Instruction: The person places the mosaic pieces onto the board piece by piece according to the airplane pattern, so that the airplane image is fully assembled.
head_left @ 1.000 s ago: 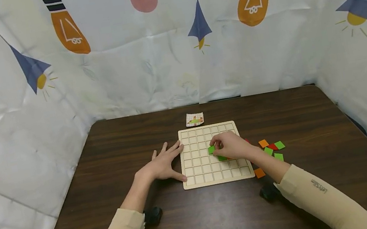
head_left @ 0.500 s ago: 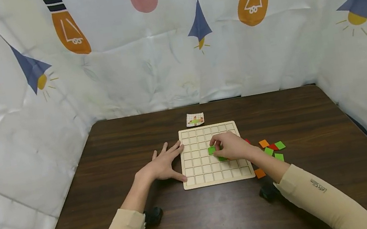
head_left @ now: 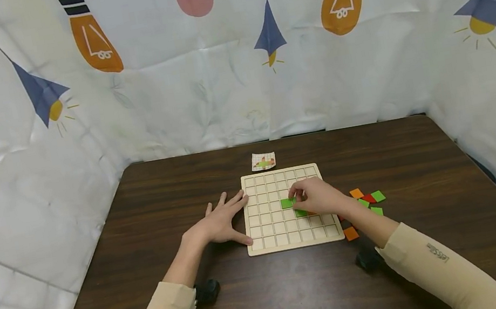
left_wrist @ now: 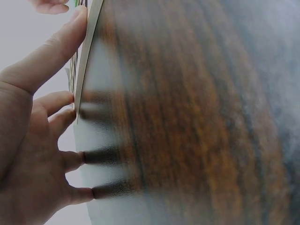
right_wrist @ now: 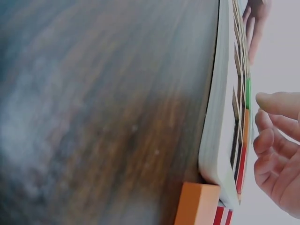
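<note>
A pale wooden grid board (head_left: pixel 267 229) lies on the dark table. My left hand (head_left: pixel 217 225) has its fingers spread, thumb and fingertips at the board's left edge; the left wrist view shows the thumb (left_wrist: pixel 61 51) against the rim. Over the middle of the board is my right hand (head_left: pixel 319 198), fingers loosely bent, just right of a green tile (head_left: pixel 286 203). In the right wrist view no tile shows between its thumb and fingers. A second green tile (head_left: pixel 301 213) sits one row nearer. Orange (right_wrist: pixel 245 124) and red (right_wrist: pixel 241 168) tiles stand along the same board, partly hidden from above by my hand.
Several loose tiles lie right of the board, among them an orange tile (head_left: pixel 356 194), a red tile (head_left: pixel 367 199) and a green tile (head_left: pixel 378 196). Another orange tile (head_left: pixel 351 234) is by its near right corner. A small pattern card (head_left: pixel 263 161) lies beyond the board.
My right hand has shifted slightly right, off the green tile, which stays on the board and shows more of its surface. The left hand has kept its place.
</note>
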`<state>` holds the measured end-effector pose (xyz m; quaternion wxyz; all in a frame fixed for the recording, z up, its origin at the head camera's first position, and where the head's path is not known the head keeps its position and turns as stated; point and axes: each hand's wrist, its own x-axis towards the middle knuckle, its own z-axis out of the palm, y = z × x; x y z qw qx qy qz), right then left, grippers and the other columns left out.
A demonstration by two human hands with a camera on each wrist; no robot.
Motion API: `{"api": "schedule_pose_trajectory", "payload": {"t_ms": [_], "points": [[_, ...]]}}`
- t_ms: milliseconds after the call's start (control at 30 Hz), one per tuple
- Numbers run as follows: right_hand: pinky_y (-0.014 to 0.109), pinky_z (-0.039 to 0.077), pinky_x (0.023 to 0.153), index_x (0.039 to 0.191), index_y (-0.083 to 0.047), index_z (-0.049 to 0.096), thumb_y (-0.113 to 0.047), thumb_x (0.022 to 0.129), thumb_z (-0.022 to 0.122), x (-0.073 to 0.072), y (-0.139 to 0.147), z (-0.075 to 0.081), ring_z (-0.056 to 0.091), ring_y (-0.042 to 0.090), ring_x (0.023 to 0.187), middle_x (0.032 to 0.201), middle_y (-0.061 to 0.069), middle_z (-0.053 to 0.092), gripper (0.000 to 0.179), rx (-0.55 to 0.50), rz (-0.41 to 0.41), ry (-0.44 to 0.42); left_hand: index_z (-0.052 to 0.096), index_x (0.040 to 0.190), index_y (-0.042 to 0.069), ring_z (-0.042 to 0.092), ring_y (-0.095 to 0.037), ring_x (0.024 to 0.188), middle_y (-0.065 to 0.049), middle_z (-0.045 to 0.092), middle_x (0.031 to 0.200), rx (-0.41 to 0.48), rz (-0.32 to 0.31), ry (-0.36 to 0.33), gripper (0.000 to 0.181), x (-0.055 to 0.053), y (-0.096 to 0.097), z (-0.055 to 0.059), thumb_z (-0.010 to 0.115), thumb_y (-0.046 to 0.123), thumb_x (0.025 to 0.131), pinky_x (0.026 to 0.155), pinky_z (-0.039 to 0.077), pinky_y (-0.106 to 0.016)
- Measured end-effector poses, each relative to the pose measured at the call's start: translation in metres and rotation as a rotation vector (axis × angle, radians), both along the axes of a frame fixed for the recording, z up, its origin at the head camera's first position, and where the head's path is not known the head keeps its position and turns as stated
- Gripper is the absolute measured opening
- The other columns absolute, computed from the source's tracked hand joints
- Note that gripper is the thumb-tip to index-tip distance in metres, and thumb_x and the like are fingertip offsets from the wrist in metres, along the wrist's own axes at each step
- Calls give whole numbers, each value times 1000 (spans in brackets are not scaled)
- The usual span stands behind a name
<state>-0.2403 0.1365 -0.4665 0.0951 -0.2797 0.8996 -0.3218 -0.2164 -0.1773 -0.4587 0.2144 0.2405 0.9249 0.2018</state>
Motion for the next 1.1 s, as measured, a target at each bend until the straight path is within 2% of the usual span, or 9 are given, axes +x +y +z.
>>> {"api": "schedule_pose_trajectory", "payload": {"t_ms": [167, 367, 567, 767, 867, 1100], "points": [[32, 50, 68, 107, -7, 73, -12, 92, 78, -1, 9, -2, 56, 13, 67, 79, -6, 61, 16, -31, 9, -10, 21, 166, 18, -8, -42, 154, -3, 5, 172, 7, 0, -1, 116, 1, 0, 0, 87, 54, 78, 113, -4, -74], [34, 51, 68, 111, -6, 72, -13, 94, 76, 1, 29, 7, 57, 16, 70, 82, -4, 62, 19, -64, -7, -34, 20, 166, 18, -7, -42, 154, -3, 5, 172, 12, 1, -1, 116, 1, 1, -1, 87, 54, 78, 113, -4, -74], [32, 49, 63, 115, -7, 72, -14, 94, 76, 4, 62, 12, 56, 17, 73, 85, -4, 63, 22, -51, -11, -55, 21, 166, 18, -8, -42, 154, -2, 6, 172, 6, 1, 2, 116, 1, 0, -1, 86, 54, 78, 113, -4, -74], [34, 52, 70, 120, -7, 70, -17, 98, 72, 10, 97, 13, 60, 21, 79, 91, -1, 65, 24, -64, -36, -124, 21, 166, 17, -7, -43, 154, -3, 6, 172, 13, 2, -4, 115, 1, 0, 0, 87, 53, 79, 113, -4, -74], [35, 51, 69, 123, -5, 68, -20, 100, 71, 11, 116, 14, 60, 22, 80, 92, 2, 65, 28, -72, -47, -150, 20, 166, 18, -8, -42, 154, -2, 5, 172, 9, 2, -6, 115, 0, 0, 0, 86, 54, 79, 114, -5, -74], [32, 50, 68, 127, -3, 66, -24, 101, 70, 13, 159, 15, 61, 21, 83, 97, 3, 66, 34, -72, -106, -170, 21, 166, 16, -8, -44, 154, -5, 6, 172, 13, -5, -1, 115, 0, -1, 0, 86, 54, 79, 113, -5, -75]]}}
